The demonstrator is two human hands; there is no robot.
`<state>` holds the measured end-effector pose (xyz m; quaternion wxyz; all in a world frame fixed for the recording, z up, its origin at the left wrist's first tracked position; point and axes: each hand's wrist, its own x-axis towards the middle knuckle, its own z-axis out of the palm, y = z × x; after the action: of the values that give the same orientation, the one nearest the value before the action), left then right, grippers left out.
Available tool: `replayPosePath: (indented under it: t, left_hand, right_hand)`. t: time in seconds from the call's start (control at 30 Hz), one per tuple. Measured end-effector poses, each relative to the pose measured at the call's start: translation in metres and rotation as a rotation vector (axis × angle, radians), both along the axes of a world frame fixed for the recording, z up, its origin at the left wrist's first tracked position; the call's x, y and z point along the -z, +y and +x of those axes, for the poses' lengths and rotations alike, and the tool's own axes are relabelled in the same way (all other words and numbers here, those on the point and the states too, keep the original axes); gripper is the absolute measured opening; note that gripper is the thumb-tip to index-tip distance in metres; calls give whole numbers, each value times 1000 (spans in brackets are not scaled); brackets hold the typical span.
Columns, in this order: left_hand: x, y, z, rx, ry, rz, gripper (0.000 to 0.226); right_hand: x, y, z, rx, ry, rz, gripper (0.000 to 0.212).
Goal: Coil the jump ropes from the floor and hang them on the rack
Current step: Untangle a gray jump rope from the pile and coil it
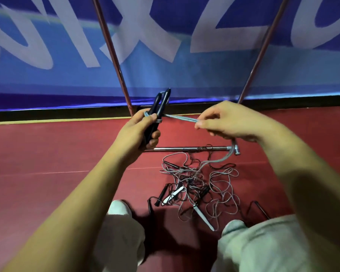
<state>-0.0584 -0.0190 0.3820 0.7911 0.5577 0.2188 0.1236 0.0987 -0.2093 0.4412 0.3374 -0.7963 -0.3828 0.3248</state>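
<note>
Up left, two black handles (162, 106) are gripped together in the left hand (137, 132); a pale grey-blue cord (182, 117), looped round them, is pinched taut by the right hand (232, 122). Other ropes (214, 185) are seen tangled on the red floor (47, 154) below.

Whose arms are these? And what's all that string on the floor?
No machine here: a person wears a camera on their head, so you look down along their own two arms. The left hand holds two black jump-rope handles in its grip. The right hand pinches the pale blue-grey cord that comes from those handles. Lower down, on the red floor, lies a tangled pile of thin grey and black jump ropes, near a silver metal bar. Behind stands a blue banner with big white letters.
</note>
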Motion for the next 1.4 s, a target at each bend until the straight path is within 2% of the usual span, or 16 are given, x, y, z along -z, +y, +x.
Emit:
replayPosePath:
  t: [0.13,0.27,0.37,0.43,0.53,0.6,0.7,0.8,0.87,1.03,1.27,1.33,1.4]
  left_hand:
    - [5,16,4,-34,5,-3,28]
    - [16,16,3,-2,162,115,8]
    - [19,21,6,-32,210,225,13]
    - [24,19,8,-36,269,471,24]
    - [32,8,14,38,390,1020,34]
    - [37,-2,16,99,421,1193,37]
    - [42,-15,16,260,445,1295,34]
    - [43,-32,16,481,469,1297,30]
    - [42,-47,15,601,457,1259,37]
    - [38,-63,16,666,364,1193,33]
    - [32,-57,12,785,112,1012,14]
    - [27,-60,10,722,55,821,25]
    - [20,-59,9,603,-50,382,39]
  right_hand:
    - [10,11,0,12,10,-15,6]
    - [18,9,-5,-34,-27,-89,9]
    - [20,4,-9,-4,-6,-86,12]
    - [19,0,-14,-4,-12,-87,11]
    - [17,-5,-24,-74,-36,-112,13]
    - [17,-8,-31,-119,-52,-115,15]
    - [15,-13,-35,-104,-31,-63,15]
    - [14,-17,-30,-42,-20,-5,13]
    - [14,-18,-27,-25,-46,10,12]
    - [17,-20,-18,-5,-165,37,9]
    - [29,-25,3,71,-138,122,11]
    - [31,-25,9,116,-132,135,10]
    - [33,-26,15,158,-55,144,6]
